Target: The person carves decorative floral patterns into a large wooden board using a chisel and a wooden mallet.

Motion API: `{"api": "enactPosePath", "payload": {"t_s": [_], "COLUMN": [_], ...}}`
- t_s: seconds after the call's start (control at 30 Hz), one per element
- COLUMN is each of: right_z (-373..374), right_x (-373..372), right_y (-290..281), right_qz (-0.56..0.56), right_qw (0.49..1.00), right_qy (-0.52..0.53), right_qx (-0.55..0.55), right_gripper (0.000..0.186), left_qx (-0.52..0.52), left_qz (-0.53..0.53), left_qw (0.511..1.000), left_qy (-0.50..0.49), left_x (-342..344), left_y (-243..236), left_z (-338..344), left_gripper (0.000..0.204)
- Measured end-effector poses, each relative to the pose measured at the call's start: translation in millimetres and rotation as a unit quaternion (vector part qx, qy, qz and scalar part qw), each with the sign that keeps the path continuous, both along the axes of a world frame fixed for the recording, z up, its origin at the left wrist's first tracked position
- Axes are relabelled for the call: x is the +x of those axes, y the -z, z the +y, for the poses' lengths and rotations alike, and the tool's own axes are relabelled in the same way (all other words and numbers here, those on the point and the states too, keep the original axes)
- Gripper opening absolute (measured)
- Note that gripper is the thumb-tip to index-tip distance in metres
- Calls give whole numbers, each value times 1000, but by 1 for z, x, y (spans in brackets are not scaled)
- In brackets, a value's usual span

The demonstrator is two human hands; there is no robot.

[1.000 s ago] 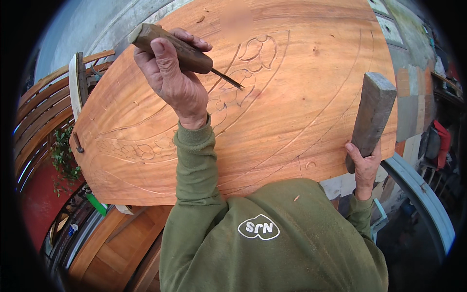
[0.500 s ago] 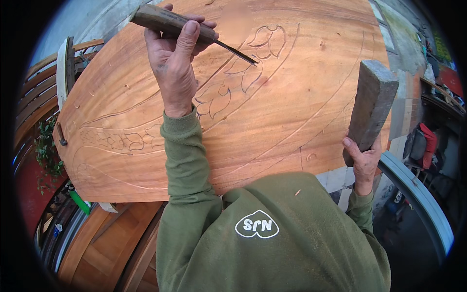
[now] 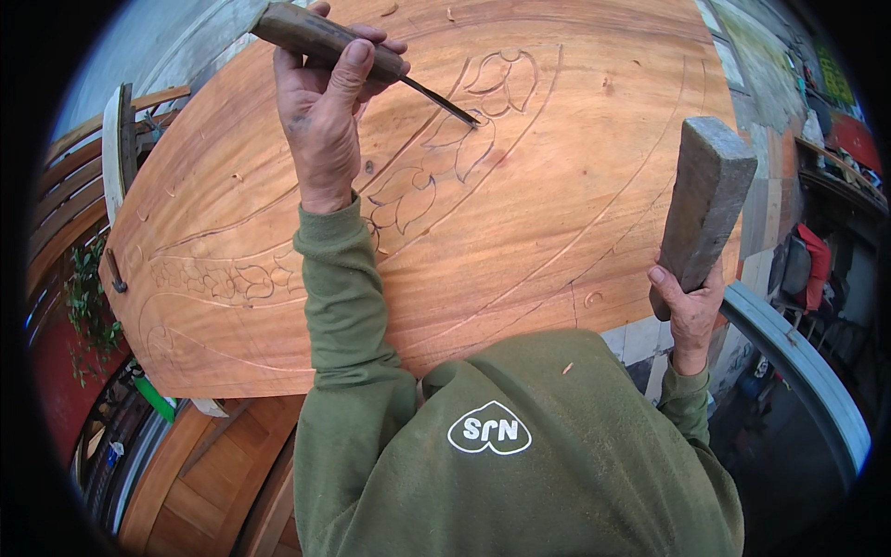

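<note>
Directly below us lies one large orange-brown wooden panel (image 3: 520, 232), seen from above through a round fisheye view. Off to the far right, a shelf-like ledge (image 3: 840, 178) bears clutter too blurred for us to name.

We count two hands, well apart from each other. Our left hand (image 3: 325, 125) is wrapped around the wooden handle of one chisel (image 3: 314, 35), over the far left part of the panel; the thin dark blade slants right and near, its tip at an outlined leaf, though we cannot tell whether it bites the wood. Our right hand (image 3: 693, 311) is clamped around the narrow near end of one block-shaped mallet (image 3: 703, 200), tilted over the panel's right side.

Three large leafy motifs (image 3: 506, 85) run in a line near the blade, and a band of smaller ones (image 3: 223, 278) curves along the left. At least two curled shavings (image 3: 388, 10) lie toward the far edge; another speck of wood (image 3: 567, 369) rests on our green sweatshirt (image 3: 557, 408). One dark metal peg (image 3: 115, 271) sits at the left edge.

Compared with one second ago, our chisel tip is farther along, closer to the farthest motif; since half a second ago it has barely shifted. Our grip on the mallet looks unchanged.
</note>
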State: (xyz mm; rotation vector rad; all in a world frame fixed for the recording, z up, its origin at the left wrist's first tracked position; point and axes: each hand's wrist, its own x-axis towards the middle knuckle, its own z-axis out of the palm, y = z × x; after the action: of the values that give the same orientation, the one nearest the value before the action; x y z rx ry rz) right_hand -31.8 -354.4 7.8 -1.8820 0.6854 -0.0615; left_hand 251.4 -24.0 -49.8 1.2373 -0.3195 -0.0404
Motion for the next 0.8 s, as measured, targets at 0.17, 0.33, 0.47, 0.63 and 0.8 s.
{"api": "enactPosePath", "payload": {"t_s": [0.17,0.33,0.47,0.63,0.8], "right_z": [2,3,4,3,6], "right_x": [3,7,12,16,20], "right_y": [-2,-3,-4,-7,-8], "right_qz": [1,-7,-18,-15,-32], "right_qw": [1000,1000,1000,1000,999], "right_qy": [5,-3,-17,-21,-25], "right_qx": [15,0,-4,-10,-9], "right_gripper": [68,67,66,67,68], "left_qx": [-1,-2,-21,-15,-23], "left_qz": [-6,-9,5,76,36], "left_qw": [1000,1000,1000,997,999], "left_qy": [10,17,-11,-24,-18], "left_x": [3,6,5,5,10], "left_y": [3,3,-6,-16,-6], "left_z": [1,0,-14,-9,-7], "left_gripper": [53,53,53,67,64]}}
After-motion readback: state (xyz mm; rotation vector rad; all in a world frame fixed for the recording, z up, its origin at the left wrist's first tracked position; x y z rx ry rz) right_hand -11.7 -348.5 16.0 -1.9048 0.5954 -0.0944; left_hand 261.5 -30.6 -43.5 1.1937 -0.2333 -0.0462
